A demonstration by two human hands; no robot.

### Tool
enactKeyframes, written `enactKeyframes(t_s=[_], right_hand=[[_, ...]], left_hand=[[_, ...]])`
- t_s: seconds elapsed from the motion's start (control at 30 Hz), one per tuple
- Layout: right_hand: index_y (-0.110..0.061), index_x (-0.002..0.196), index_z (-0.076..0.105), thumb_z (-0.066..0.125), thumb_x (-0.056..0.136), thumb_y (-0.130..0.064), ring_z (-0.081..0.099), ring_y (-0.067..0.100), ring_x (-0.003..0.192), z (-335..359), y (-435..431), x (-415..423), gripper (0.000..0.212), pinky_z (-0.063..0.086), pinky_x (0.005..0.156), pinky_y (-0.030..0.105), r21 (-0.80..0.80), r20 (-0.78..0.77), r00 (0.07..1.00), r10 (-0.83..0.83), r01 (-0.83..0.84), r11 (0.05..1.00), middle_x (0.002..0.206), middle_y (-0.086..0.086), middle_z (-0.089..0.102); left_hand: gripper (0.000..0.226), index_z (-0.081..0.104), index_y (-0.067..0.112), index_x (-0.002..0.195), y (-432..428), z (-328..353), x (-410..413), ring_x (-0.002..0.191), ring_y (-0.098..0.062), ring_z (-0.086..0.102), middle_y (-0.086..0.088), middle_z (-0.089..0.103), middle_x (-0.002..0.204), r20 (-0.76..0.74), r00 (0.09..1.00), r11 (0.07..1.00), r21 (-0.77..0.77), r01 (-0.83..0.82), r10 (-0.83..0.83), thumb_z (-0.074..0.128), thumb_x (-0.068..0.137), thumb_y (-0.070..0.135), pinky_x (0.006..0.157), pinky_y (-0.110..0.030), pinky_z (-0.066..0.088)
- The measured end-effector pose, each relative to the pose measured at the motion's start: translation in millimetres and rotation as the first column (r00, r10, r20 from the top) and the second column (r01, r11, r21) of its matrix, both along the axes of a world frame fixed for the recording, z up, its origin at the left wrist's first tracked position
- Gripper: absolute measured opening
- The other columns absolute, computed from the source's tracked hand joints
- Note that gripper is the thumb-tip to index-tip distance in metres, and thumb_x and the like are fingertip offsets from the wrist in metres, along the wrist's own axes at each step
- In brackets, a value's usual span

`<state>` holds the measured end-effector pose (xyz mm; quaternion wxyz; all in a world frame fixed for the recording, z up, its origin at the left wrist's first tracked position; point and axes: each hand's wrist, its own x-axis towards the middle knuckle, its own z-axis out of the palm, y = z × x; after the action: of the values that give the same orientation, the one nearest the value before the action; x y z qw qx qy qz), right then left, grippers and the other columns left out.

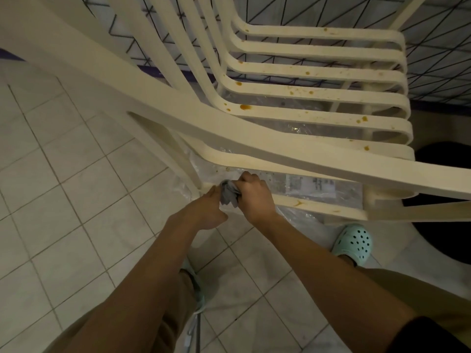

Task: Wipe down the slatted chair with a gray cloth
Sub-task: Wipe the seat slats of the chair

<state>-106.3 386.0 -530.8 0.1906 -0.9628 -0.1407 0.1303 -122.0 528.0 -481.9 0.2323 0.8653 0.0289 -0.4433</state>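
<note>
Low over the tiled floor (76,200), our right hand (252,197) curls tight around the bunched gray cloth (229,193). Our left hand (209,207) touches its other side, but we cannot tell its grip. The cloth sits between them, close against the stained chair (254,128) beyond.

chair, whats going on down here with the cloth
A person stands over a cream slatted chair, reaching low beside its seat edge. Both hands hold a bunched gray cloth between them: the right hand has its fingers curled round it, and the left hand holds its other end. Orange-brown stains dot the seat slats, so wiping there looks not yet done.
</note>
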Motion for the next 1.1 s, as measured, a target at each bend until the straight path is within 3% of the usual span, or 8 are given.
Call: enactKeyframes(t_s=[0.17,0.33,0.57,0.87,1.1], right_hand=[[-0.009,0.091,0.070,0.062,0.072,0.001,0.052,0.036,0.087,-2.6,-21.6,-2.3,0.023,0.034,0.068,0.035,0.015,-0.002,1.000,-0.022,0.022,1.000,0.095,0.013,0.057],[-0.007,0.089,0.071,0.065,0.072,0.003,0.055,0.035,0.081,-6.4,-60.0,-10.2,0.021,0.046,0.065,0.040,0.072,0.009,0.996,-0.084,0.083,0.994,0.090,0.012,0.059],[-0.002,0.090,0.070,0.069,0.071,0.003,0.056,0.035,0.080,-5.3,-100.9,-18.2,0.020,0.044,0.063,0.037,0.067,0.014,0.993,-0.120,0.119,0.991,0.092,0.014,0.061],[0.000,0.075,0.065,0.064,0.073,0.000,0.054,0.038,0.076,-3.4,-79.9,-12.6,0.003,0.031,0.063,0.035,0.039,0.025,0.980,-0.199,0.198,0.980,0.081,0.019,0.058],[-0.005,0.080,0.067,0.064,0.069,-0.001,0.054,0.037,0.078,-1.8,-89.8,-14.4,0.012,0.028,0.064,0.033,0.045,0.004,0.989,-0.146,0.145,0.988,0.086,0.015,0.059]], left_hand=[[0.088,-0.010,0.018,0.153,-4.6,-0.4,-0.3,0.144,-0.028,0.024,-0.009,0.009,0.161,-0.027,1.000,0.998,0.065,0.012,-0.010,0.055,0.095,0.032,0.112,-0.036,0.029],[0.086,-0.010,0.015,0.153,-7.8,0.9,-0.4,0.146,-0.027,0.016,-0.006,0.000,0.162,-0.029,0.998,0.994,0.090,0.064,-0.061,0.052,0.097,0.035,0.116,-0.038,0.024],[0.081,-0.006,0.018,0.153,-19.0,-8.6,-5.8,0.148,-0.025,-0.008,0.001,-0.020,0.160,-0.001,0.986,0.975,0.147,0.165,-0.166,0.050,0.097,0.036,0.119,-0.046,0.016],[0.086,-0.013,0.017,0.152,-32.5,-13.5,-11.5,0.148,-0.028,-0.011,-0.005,-0.026,0.158,0.019,0.978,0.960,0.195,0.198,-0.206,0.050,0.097,0.037,0.119,-0.045,0.014],[0.087,-0.012,0.024,0.152,-59.7,-20.1,-13.3,0.147,-0.027,-0.015,0.000,-0.029,0.157,0.044,0.973,0.950,0.228,0.212,-0.227,0.052,0.095,0.036,0.116,-0.049,0.023]])
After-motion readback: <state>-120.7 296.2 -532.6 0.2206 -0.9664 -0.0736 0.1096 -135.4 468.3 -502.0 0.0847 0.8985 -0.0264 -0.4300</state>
